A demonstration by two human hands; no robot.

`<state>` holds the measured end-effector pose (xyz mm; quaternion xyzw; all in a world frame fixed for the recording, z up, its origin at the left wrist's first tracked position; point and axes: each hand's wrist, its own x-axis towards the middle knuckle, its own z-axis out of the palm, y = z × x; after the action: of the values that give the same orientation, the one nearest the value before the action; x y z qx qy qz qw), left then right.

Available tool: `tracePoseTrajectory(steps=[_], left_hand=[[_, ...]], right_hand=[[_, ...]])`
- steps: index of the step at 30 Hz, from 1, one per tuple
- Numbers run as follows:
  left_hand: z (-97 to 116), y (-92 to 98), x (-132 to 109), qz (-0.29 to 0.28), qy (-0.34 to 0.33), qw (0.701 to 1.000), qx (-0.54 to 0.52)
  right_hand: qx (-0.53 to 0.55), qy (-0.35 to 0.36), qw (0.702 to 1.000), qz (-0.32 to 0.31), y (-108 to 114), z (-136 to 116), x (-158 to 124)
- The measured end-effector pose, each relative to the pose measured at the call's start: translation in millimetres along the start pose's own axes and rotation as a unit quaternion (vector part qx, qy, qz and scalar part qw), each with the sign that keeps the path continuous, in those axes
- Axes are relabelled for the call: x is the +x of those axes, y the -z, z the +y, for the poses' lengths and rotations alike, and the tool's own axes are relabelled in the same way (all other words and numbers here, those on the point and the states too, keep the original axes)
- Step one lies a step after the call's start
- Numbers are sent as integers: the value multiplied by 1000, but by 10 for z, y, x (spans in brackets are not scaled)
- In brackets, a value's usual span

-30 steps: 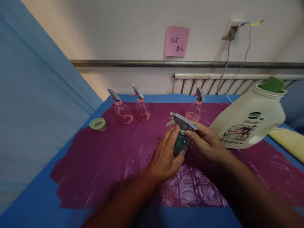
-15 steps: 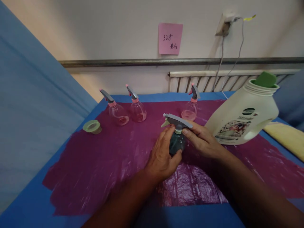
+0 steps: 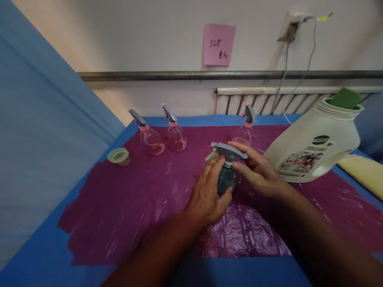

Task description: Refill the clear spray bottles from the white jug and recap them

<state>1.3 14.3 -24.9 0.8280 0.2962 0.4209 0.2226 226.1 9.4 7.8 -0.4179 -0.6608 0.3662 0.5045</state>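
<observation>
A dark green spray bottle [image 3: 226, 180] with a grey trigger head stands upright between my two hands. My left hand [image 3: 208, 195] wraps round its body from the left, with the fingers up by the neck and the thumb low on the front. At the collar, my right hand [image 3: 259, 171] grips with its thumb in front, while its forefinger reaches behind the grey head; its other fingertips are hidden. Just behind stands a clear spray bottle [image 3: 243, 133] with a pink collar and a little pink liquid in it.
Two more pink-collared spray bottles [image 3: 176, 137] stand at the back left, near a small pale green tub [image 3: 119, 156]. To the right, a big cream jug [image 3: 314, 139] has a green piece in its mouth. Purple plastic sheeting [image 3: 134, 199] covers the blue table. A yellow cloth [image 3: 363, 171] lies far right.
The view has shifted slightly, moving the scene a little to the right. My right forefinger has lifted and straightened behind the spray head. My left hand keeps its hold on the bottle.
</observation>
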Motion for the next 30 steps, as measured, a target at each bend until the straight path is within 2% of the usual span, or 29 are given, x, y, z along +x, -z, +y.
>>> tracePoseTrajectory(steps=[5,10,16,21,25,30], left_hand=[[-5,-7,-6,3,-7,1000,10],[10,2,-1,0,1,1000,13],[4,-2,-19,-5,8,1000,17],[-4,-2,-20,-13,11,1000,10],[4,5,-14,-16,21,1000,11],[0,15,-22,-24,19,1000,0]], right_hand=[[1,-7,999,-49,68,-44,10],[-14,-14,998,-55,64,-86,27],[-10,37,999,11,-31,-87,47],[-35,42,996,68,-140,-96,32],[13,33,994,108,-237,-38,19],[79,13,990,121,-306,40,6]])
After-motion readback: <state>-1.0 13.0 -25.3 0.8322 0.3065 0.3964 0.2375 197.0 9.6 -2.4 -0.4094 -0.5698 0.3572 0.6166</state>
